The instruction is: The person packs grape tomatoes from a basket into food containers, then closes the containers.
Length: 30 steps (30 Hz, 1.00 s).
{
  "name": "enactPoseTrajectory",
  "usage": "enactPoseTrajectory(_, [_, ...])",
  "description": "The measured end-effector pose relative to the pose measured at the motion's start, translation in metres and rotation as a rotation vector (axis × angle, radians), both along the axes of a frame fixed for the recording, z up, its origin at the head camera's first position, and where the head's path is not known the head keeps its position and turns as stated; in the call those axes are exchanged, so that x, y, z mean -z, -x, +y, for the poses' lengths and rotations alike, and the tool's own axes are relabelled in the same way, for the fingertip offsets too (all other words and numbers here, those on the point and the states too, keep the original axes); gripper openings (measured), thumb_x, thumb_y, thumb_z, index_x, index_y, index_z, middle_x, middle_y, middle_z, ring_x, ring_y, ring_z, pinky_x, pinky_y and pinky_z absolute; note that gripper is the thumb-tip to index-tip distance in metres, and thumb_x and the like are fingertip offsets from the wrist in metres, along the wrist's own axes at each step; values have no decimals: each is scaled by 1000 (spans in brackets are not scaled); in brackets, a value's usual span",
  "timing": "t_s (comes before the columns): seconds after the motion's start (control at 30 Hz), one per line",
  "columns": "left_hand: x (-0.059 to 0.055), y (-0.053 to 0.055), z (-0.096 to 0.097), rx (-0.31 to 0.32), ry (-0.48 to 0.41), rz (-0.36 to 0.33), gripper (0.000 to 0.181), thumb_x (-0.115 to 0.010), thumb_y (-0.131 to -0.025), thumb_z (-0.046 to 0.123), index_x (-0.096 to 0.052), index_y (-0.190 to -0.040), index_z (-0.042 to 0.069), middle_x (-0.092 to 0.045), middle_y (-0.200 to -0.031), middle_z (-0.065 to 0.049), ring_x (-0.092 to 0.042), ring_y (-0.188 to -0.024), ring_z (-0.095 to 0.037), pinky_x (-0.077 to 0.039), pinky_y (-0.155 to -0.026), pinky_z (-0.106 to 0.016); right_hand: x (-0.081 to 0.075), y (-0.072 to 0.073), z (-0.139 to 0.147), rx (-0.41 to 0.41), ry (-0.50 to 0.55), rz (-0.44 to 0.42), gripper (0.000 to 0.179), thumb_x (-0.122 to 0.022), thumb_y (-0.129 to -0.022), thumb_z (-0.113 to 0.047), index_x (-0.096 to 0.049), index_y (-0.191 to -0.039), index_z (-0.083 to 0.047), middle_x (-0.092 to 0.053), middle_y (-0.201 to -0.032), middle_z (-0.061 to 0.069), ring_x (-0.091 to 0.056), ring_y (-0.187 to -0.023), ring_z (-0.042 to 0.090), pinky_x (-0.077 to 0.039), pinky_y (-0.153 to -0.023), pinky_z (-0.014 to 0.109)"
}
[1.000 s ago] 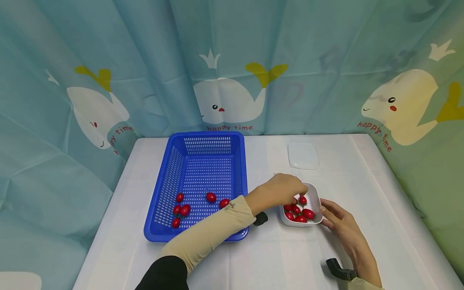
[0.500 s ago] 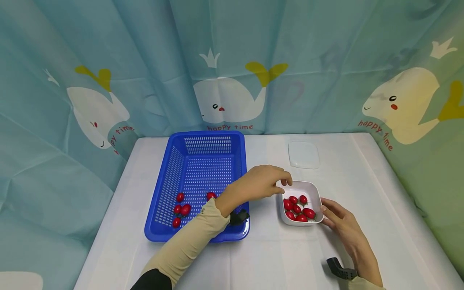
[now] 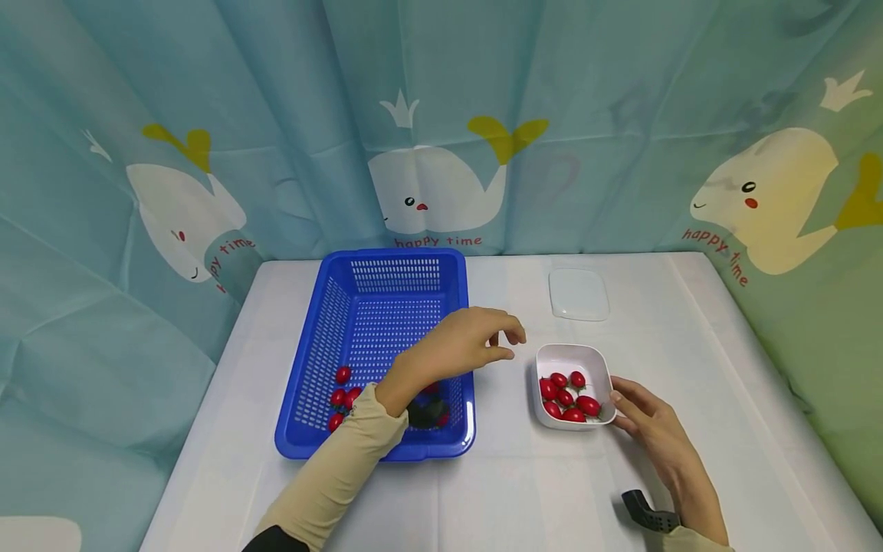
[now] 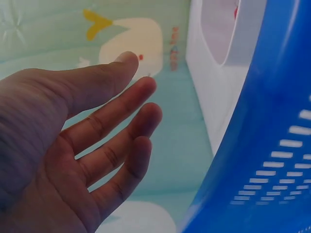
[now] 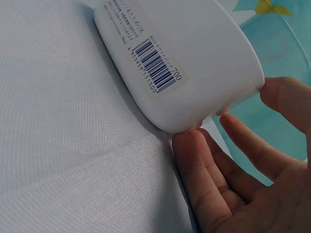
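Observation:
My left hand [image 3: 458, 341] hovers over the right rim of a blue perforated basket [image 3: 393, 307], its fingers relaxed and holding nothing. In the left wrist view the palm and loosely bent fingers [image 4: 112, 155] show apart from the basket wall. Several cherry tomatoes [image 3: 343, 375] lie in the basket's near part, some hidden behind my left forearm. To the right stands a small white container [image 3: 571, 357] with several cherry tomatoes [image 3: 587, 406] in it. With thumb and fingers, my right hand [image 3: 651, 425] grips its right near corner. A barcode label [image 5: 154, 65] shows on the container's side.
A clear, flat lid [image 3: 578, 295] lies on the white-covered table [image 3: 524, 491] behind the container. A curtain [image 3: 593, 92] with printed whales hangs along the table's back and sides. Black wrist mounts [image 3: 648, 515] are on both arms.
My left hand has let go of a tomato in the white container, then moved out and left to the basket's right rim. The right hand stays at the container.

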State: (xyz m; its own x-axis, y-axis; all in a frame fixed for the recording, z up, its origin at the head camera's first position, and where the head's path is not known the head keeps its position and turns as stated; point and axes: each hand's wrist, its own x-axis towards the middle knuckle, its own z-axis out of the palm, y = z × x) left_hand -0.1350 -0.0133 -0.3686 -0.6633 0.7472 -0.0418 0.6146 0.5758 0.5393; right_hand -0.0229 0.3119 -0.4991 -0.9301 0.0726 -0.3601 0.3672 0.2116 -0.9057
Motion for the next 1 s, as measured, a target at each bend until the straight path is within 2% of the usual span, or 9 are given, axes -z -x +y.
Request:
enactPoseTrajectory(0.27, [-3,-6,-21,-91,-13,-23,22,-71,-100,25,-72,-122,21,-75,-117,5,-64,-98,-9,-55,-87,-24,0,1,0,-5,-5,-8,68,-62,-105,-39,-41,-155,2,-54,-132,-16,-58,-106,-15,-56,-88,13])
enactPoseTrajectory(0.37, [-2,-6,-30,-130,-9,-32,21,-70,-101,27,-72,-122,21,-75,-116,4,-64,-98,-9,-55,-88,-26,0,1,0,-7,-13,-14,68,-61,-105,-39,-40,-156,2,-54,-143,-1,-58,-106,-16,-55,-88,12])
enactPoseTrajectory(0.47, [0,-6,-40,-158,-10,-37,21,-69,-102,28,-73,-122,21,-75,-115,5,-65,-100,-10,-56,-90,-27,0,1,0,-13,-21,-17,69,-60,-106,-40,-39,-157,1,-45,-155,16,-57,-106,-17,-55,-88,11])
enactPoseTrajectory(0.5, [0,-6,-44,-164,-10,-32,21,-68,-102,29,-73,-122,21,-75,-115,5,-66,-100,-10,-56,-91,-28,0,1,0,-13,-22,-18,69,-60,-106,-40,-39,-157,1,-43,-156,18,-57,-106,-17,-55,-88,11])
enactPoseTrajectory(0.63, [3,-4,-57,-179,6,-25,22,-69,-102,29,-73,-122,21,-74,-115,6,-66,-102,-11,-57,-92,-30,-1,1,-1,-11,-16,-24,69,-60,-106,-41,-39,-157,0,-45,-156,16,-56,-106,-17,-54,-88,11])
enactPoseTrajectory(0.77, [7,-1,-70,-153,41,-48,25,-69,-101,30,-72,-124,20,-74,-120,4,-67,-109,-16,-57,-98,-35,-2,0,-2,-10,-14,-25,69,-59,-106,-41,-39,-157,0,-44,-156,16,-57,-105,-17,-54,-88,11])
enactPoseTrajectory(0.87, [8,1,-79,-111,72,-75,29,-68,-101,31,-71,-127,18,-72,-127,1,-65,-121,-21,-53,-109,-42,-2,0,-1,-5,-7,-20,67,-60,-106,-40,-41,-156,0,-53,-143,-1,-59,-105,-15,-55,-88,12])
enactPoseTrajectory(0.93, [10,3,-84,-89,99,-81,31,-68,-101,31,-71,-129,18,-71,-129,1,-62,-128,-22,-49,-114,-46,-2,1,-1,-3,-2,-16,67,-61,-105,-40,-42,-155,0,-54,-134,-13,-59,-106,-14,-55,-89,12])
enactPoseTrajectory(1.0, [12,5,-87,-70,127,-82,33,-68,-100,31,-71,-129,16,-71,-131,0,-61,-131,-24,-47,-116,-48,-1,1,0,-3,3,-13,67,-61,-105,-40,-42,-155,0,-53,-130,-19,-60,-106,-14,-55,-89,12])
